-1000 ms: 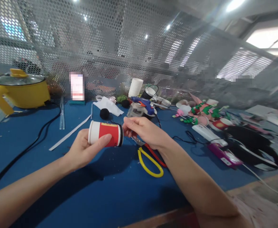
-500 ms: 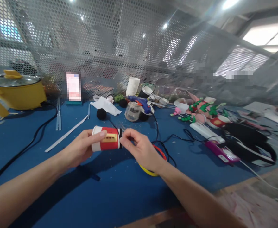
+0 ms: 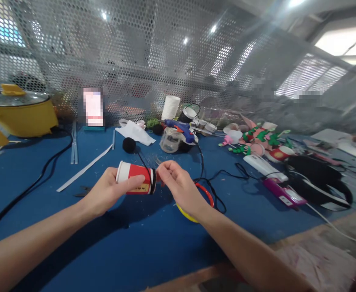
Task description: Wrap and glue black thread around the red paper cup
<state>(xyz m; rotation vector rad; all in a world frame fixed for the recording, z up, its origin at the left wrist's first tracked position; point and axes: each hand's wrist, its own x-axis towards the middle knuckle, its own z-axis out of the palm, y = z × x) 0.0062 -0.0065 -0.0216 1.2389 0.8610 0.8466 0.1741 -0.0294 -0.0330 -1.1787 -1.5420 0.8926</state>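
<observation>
My left hand [image 3: 106, 190] is wrapped around a red and white paper cup [image 3: 131, 170], which lies sideways with its rim to the left. Black yarn [image 3: 153, 181] circles the cup's base end. From there a strand runs up to a black yarn ball [image 3: 129, 145] on the table. At the base end my right hand [image 3: 179, 184] has thumb and fingers pinched together; whatever is between them is hidden. Under the right wrist shows part of a red and yellow ring [image 3: 186, 215]. Beside my left wrist lies a dark-jawed tool [image 3: 83, 191], partly covered.
Behind the cup stand a clear jar [image 3: 170, 140], a blue glue gun [image 3: 181, 129] and stacked white cups [image 3: 171, 107]. A yellow pot [image 3: 22, 117] is at the left, a phone [image 3: 93, 106] at the back. Cables and a purple power strip [image 3: 283, 192] lie right.
The cup has rolled in my left hand, so its yellow label sits lower. My right hand has shifted slightly off the base. The dark-jawed tool now shows by my left wrist.
</observation>
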